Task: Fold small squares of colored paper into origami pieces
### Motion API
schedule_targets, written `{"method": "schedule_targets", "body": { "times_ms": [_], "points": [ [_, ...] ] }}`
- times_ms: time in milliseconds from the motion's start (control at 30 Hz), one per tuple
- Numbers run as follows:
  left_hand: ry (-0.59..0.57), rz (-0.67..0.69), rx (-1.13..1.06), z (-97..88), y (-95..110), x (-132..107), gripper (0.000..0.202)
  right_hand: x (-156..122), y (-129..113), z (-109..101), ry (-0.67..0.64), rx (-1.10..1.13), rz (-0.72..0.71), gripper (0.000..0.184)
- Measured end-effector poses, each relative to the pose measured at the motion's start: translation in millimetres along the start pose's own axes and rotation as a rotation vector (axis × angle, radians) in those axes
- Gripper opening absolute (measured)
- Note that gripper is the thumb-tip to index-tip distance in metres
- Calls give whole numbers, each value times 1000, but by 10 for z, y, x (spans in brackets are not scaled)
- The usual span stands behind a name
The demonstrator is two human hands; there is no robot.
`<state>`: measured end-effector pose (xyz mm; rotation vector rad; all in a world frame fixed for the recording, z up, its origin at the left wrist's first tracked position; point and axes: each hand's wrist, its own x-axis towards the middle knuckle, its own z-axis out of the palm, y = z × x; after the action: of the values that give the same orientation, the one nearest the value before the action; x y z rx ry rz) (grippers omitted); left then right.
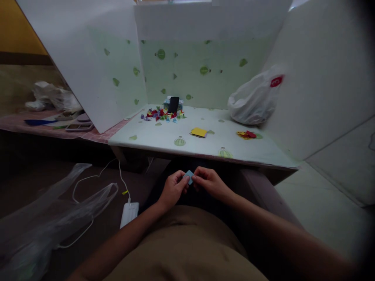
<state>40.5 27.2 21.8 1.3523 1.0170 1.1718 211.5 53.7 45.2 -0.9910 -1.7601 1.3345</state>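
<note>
A small light-blue piece of paper (189, 176) sits between my two hands, low in front of my lap and below the table edge. My left hand (174, 188) pinches its left side with curled fingers. My right hand (208, 182) pinches its right side, thumb and fingers pressed on it. On the pale green table (164, 138) beyond lie a heap of small colourful folded paper pieces (162, 114), a stack of yellow paper squares (199, 132) and a red and yellow paper bit (246, 135).
A dark phone (173, 104) leans on a small box at the table's back. A white plastic bag (253, 101) rests at the right. White boards wall the table. A power bank (129, 213) with cable and clear plastic bags (43, 226) lie at the lower left.
</note>
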Motion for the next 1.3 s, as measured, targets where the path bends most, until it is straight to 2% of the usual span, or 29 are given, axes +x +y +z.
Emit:
{"method": "schedule_targets", "body": {
  "times_ms": [267, 667, 833, 1100, 1300],
  "points": [
    [-7, -4, 34, -1, 89, 43, 29, 17, -53, -33, 25, -1, -23, 23],
    [11, -1, 90, 25, 264, 28, 28, -21, -181, -32, 136, 33, -66, 23],
    [-20, 8, 70, 59, 309, 26, 27, -27, -223, -57, 184, 7, -81, 24],
    [49, 30, 82, 91, 327, 18, 26, -13, -220, -53, 124, 91, -77, 25],
    [25, 50, 100, 98, 328, 35, 26, 4, -213, -49, 74, 98, -60, 28]
  ]
}}
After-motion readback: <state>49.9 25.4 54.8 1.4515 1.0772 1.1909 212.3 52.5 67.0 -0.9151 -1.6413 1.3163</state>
